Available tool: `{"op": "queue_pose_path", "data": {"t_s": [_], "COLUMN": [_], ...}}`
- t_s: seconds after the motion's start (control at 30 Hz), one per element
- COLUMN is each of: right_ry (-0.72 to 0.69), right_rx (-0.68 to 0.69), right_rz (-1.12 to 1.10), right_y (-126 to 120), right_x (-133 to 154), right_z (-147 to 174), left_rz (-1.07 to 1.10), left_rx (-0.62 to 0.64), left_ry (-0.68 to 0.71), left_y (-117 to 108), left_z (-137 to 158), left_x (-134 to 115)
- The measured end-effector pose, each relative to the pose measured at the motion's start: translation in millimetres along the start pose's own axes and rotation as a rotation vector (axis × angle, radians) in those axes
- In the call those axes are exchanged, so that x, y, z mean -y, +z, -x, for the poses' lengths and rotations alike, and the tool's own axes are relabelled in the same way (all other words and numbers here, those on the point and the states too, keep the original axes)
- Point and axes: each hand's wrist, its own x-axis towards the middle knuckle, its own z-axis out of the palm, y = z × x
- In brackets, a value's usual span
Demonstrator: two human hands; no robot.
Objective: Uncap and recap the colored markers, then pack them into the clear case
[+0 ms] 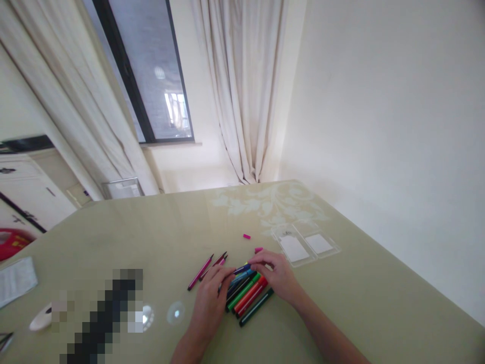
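Note:
A dark blue marker is held between my two hands, over a row of other markers. My left hand pinches its left end, and my right hand has the other end between thumb and fingers. Below lie a green marker, a red marker and a dark green marker, with blue and black ones partly hidden by my hands. Left of my left hand lie several uncapped markers, among them a magenta marker. A pink cap lies beyond the pile, and another pink cap is beside my right fingers.
An opened clear plastic case with white cards lies to the right of the pile. At the left are a white mouse-like object, a pale packet and a pixelated dark area. A wall borders the table on the right.

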Motion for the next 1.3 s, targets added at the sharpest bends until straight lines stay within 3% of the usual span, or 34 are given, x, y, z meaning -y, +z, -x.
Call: {"op": "queue_pose_path", "data": {"t_s": [0.13, 0.3, 0.6, 1.17, 1.3], "right_ry": [0.052, 0.020, -0.005, -0.038, -0.034], "right_rx": [-0.060, -0.172, -0.056, -0.072, 0.036], "right_rz": [0.073, 0.369, 0.543, 0.540, 0.436], "right_y": [-5.0, -16.5, -8.7, -7.5, -1.8], "right_x": [-7.7, -30.6, -33.6, -30.3, -17.2], "right_z": [-0.7, -1.7, -0.9, -0.4, 2.4], "left_rz": [-0.113, -0.198, -0.169, -0.196, -0.248], "left_rx": [0.067, 0.150, 0.190, 0.224, 0.230], "left_ry": [-0.010, -0.002, -0.049, -0.078, -0.039], "left_y": [-3.4, -3.6, -1.5, -9.3, -9.8], "left_z": [-1.4, 0.1, 0.4, -1.8, 0.8], "left_x": [-6.2, -7.0, -1.7, -0.4, 3.7]}}
